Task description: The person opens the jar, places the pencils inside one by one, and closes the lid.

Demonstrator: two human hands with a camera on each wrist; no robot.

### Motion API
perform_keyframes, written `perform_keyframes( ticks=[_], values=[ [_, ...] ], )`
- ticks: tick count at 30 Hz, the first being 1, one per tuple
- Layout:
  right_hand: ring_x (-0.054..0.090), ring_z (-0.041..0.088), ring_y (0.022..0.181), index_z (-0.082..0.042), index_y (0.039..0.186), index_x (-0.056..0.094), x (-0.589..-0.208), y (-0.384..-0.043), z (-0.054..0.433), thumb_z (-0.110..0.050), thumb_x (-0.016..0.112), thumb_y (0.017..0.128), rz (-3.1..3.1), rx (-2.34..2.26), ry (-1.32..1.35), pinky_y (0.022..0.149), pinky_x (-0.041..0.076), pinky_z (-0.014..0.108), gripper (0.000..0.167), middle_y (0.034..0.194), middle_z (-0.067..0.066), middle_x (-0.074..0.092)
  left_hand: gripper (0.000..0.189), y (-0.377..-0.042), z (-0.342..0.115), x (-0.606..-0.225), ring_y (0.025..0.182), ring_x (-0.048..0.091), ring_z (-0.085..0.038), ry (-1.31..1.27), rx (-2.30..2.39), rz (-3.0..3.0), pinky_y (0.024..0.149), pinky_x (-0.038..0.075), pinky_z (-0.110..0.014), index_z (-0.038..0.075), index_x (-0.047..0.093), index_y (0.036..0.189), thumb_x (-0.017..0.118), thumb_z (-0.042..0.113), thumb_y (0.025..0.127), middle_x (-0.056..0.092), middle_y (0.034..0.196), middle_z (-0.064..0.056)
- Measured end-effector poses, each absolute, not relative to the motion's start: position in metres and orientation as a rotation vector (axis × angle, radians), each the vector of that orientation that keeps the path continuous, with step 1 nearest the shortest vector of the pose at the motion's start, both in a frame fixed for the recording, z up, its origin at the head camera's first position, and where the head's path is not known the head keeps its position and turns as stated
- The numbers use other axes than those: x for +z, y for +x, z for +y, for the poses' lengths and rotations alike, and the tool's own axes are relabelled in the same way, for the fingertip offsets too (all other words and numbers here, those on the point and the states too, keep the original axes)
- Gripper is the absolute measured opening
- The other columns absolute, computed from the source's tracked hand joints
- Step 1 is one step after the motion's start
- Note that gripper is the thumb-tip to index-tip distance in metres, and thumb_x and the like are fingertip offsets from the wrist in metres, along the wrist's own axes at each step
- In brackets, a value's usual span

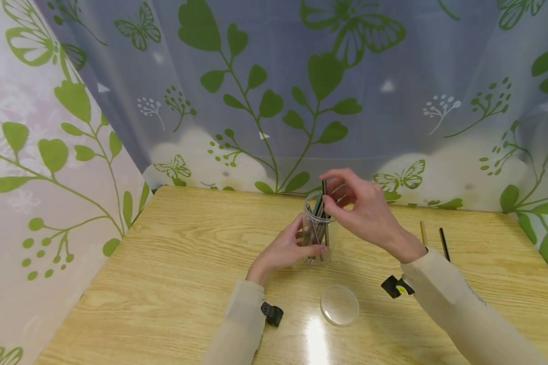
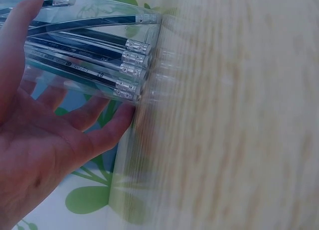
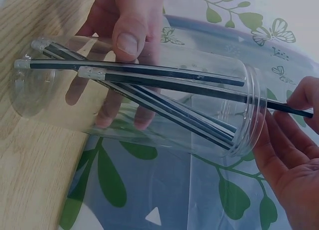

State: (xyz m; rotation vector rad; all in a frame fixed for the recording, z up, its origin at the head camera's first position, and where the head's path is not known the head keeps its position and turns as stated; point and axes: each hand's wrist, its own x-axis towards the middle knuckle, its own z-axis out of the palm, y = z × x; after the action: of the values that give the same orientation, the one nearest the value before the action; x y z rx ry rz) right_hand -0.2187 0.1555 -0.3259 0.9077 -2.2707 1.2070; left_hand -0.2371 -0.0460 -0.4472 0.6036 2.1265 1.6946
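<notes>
Pencil (image 1: 324,187) pinched in my right fingers (image 1: 340,174) and reaching into the clear jar (image 3: 50,103) at the counter's (image 1: 187,228) far side, I risk tipping the jar if I pry sideways while my left fingers (image 1: 311,250), wrapped round its left side, hold too loosely.

A wooden table (image 1: 164,274) carries a jar (image 1: 318,234) at centre, a lid (image 1: 340,305) lower centre, a gold pencil (image 1: 423,234) and black pencil (image 1: 445,244) right.
</notes>
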Motion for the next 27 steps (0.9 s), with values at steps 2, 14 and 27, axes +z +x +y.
perform_keyframes(
  ticks=[2,14,27],
  values=[
    [0.072,0.013,0.073,-0.005,0.120,0.065,-0.3270,-0.2190,0.1556,0.011,0.068,0.086,-2.268,1.203,0.920,0.063,0.059,0.019,0.038,0.087,0.009,0.074,0.071,-0.2371,-0.0461,-0.4474,0.140,0.050,-0.027,0.603,1.694,2.126,0.112,0.046,-0.052,0.050,0.039,0.148,0.079,0.035,0.091,0.056,0.142,0.007],
    [0.068,0.006,0.076,-0.007,0.112,0.069,-0.3290,-0.2170,0.1567,0.002,0.069,0.091,-2.374,1.049,1.100,0.067,0.059,0.025,0.022,0.088,0.002,0.075,0.075,-0.2355,-0.0464,-0.4471,0.141,0.048,-0.028,0.581,1.685,2.135,0.112,0.046,-0.053,0.057,0.036,0.146,0.080,0.038,0.089,0.053,0.147,0.010],
    [0.069,0.007,0.077,-0.005,0.109,0.071,-0.3321,-0.2184,0.1528,0.000,0.068,0.093,-2.406,0.900,1.215,0.067,0.061,0.028,0.017,0.094,0.003,0.076,0.074,-0.2345,-0.0458,-0.4456,0.142,0.048,-0.027,0.580,1.695,2.132,0.113,0.045,-0.052,0.057,0.038,0.146,0.081,0.037,0.089,0.050,0.151,0.014]
  ],
)
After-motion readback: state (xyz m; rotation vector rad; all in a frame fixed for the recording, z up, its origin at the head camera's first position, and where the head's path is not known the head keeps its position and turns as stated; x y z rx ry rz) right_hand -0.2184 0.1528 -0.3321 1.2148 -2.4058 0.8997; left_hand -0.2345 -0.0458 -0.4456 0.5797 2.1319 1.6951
